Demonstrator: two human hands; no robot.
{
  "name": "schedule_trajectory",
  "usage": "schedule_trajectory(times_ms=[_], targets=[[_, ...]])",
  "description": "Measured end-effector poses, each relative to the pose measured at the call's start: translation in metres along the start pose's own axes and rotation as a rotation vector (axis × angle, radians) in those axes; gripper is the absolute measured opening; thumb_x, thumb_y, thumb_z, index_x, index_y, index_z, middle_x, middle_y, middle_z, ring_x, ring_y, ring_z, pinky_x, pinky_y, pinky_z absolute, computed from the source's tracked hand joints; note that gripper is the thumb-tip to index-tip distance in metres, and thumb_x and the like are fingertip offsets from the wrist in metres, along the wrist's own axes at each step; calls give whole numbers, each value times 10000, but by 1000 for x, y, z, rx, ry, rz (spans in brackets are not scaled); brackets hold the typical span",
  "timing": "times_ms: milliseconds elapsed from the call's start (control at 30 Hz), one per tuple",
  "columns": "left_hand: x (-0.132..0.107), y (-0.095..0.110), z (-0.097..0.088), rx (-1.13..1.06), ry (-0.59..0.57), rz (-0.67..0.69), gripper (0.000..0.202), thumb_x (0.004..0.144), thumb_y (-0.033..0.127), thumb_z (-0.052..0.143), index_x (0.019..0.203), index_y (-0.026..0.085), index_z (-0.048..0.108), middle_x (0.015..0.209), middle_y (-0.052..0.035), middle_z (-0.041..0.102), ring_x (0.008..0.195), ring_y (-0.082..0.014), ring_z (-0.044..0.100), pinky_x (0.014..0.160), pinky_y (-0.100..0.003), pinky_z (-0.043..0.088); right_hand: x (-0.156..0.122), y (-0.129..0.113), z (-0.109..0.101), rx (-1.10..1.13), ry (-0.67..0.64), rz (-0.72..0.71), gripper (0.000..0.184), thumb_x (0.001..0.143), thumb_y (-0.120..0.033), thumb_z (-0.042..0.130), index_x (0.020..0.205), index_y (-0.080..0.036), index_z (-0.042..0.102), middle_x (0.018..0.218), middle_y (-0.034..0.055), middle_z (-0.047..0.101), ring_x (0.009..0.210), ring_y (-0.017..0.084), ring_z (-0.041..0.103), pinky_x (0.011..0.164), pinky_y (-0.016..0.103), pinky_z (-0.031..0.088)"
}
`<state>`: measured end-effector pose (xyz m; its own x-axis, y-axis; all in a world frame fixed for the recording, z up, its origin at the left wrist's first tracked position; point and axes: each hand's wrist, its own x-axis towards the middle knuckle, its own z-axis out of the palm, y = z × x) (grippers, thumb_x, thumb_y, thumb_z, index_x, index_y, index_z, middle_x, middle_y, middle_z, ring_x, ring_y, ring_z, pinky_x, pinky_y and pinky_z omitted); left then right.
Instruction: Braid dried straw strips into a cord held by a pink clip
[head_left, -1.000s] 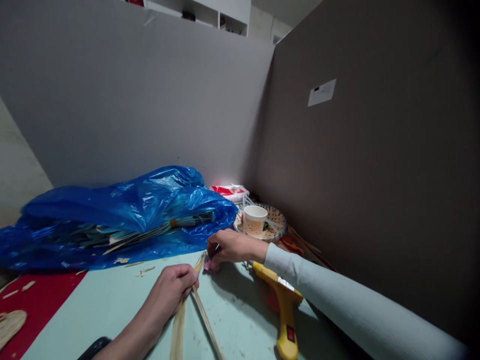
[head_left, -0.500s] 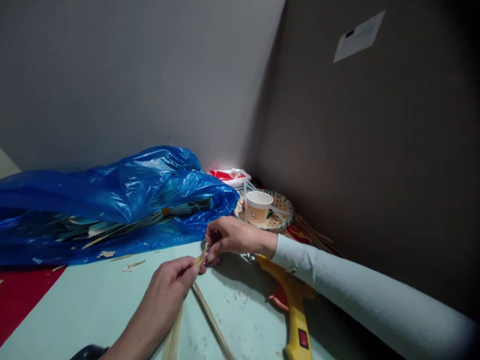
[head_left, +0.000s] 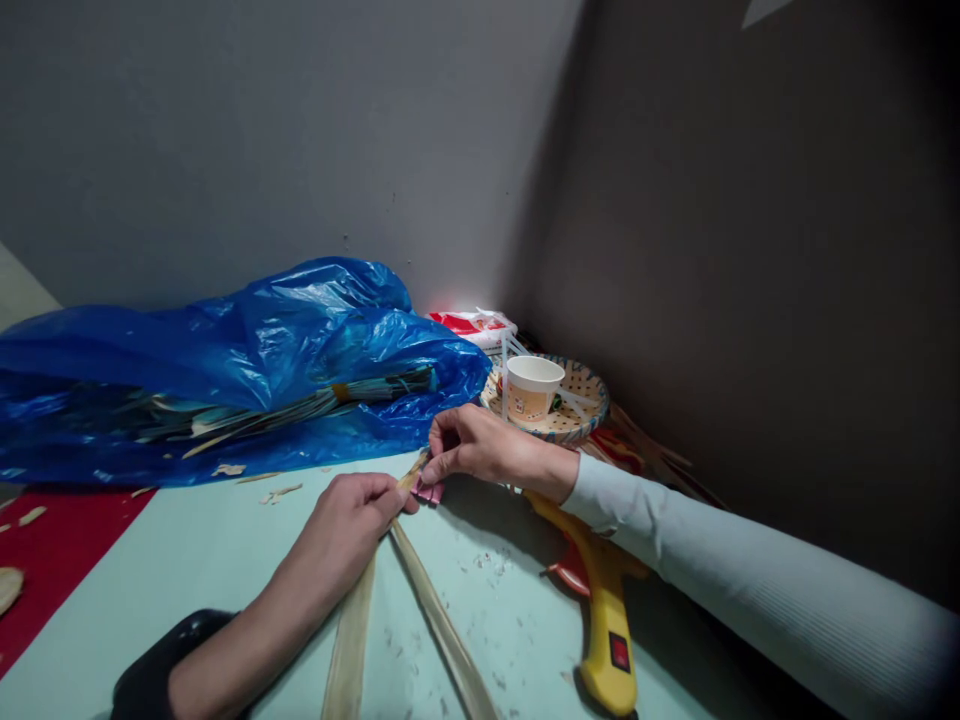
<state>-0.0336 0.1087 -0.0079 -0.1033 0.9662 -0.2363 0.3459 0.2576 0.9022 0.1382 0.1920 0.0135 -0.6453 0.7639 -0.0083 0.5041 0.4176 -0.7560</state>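
Observation:
Two long tan straw strips [head_left: 431, 610] lie on the pale green table [head_left: 187, 560] and meet in a point near my hands. My left hand [head_left: 352, 515] pinches the strips just below that point, fingers closed. My right hand [head_left: 480, 450] reaches in from the right and pinches the tip, where a small pink clip [head_left: 429, 490] sits at the joint. Both hands touch at the strips' top end.
A blue plastic bag [head_left: 247, 370] holding more strips lies behind. A woven tray [head_left: 581, 415] with a paper cup [head_left: 532, 385] stands in the corner. A yellow glue gun [head_left: 604, 620] lies under my right forearm. Grey partition walls close the back and right.
The view has tilted down and shifted. Both hands have come together at the tip of the strips, and my right hand's fingers now press at the pink clip.

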Motion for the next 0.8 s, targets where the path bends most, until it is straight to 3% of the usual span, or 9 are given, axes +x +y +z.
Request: schedule_trajectory(times_ms=[167, 433, 500, 667, 800], targets=[[7, -3, -1, 52, -44, 41, 311, 598, 438, 602, 588, 149, 716, 434, 72, 350, 488, -114, 257, 523, -256, 159, 0, 0, 4, 10, 22, 16, 210, 703, -276, 779, 695, -164, 601, 701, 8, 683, 686, 154, 633, 564, 213, 410], [4, 0, -2, 60, -33, 49, 370, 631, 484, 559, 634, 149, 715, 425, 91, 296, 461, -111, 231, 504, -255, 166, 0, 1, 4, 17, 36, 35, 210, 694, -260, 781, 691, -168, 592, 696, 5, 675, 691, 154, 631, 563, 211, 404], [4, 1, -2, 77, -22, 65, 364, 623, 478, 556, 623, 152, 717, 414, 83, 319, 459, -120, 250, 507, -259, 179, 0, 1, 5, 21, 40, 38, 206, 693, -254, 779, 694, -170, 591, 700, 3, 674, 695, 154, 631, 565, 210, 404], [6, 2, -1, 147, -20, 137, 276, 598, 417, 567, 542, 171, 679, 528, 2, 555, 566, -171, 424, 565, -267, 259, 0, 0, 7, 29, 54, 53, 202, 698, -237, 776, 692, -168, 587, 711, -1, 676, 718, 152, 630, 584, 207, 405], [7, 4, -3, 211, -40, 126, 234, 596, 361, 560, 507, 174, 669, 424, 42, 432, 493, -143, 340, 524, -268, 196, -2, -2, 7, 31, 63, 64, 211, 702, -241, 776, 688, -160, 582, 714, -4, 671, 713, 142, 619, 576, 203, 386]])
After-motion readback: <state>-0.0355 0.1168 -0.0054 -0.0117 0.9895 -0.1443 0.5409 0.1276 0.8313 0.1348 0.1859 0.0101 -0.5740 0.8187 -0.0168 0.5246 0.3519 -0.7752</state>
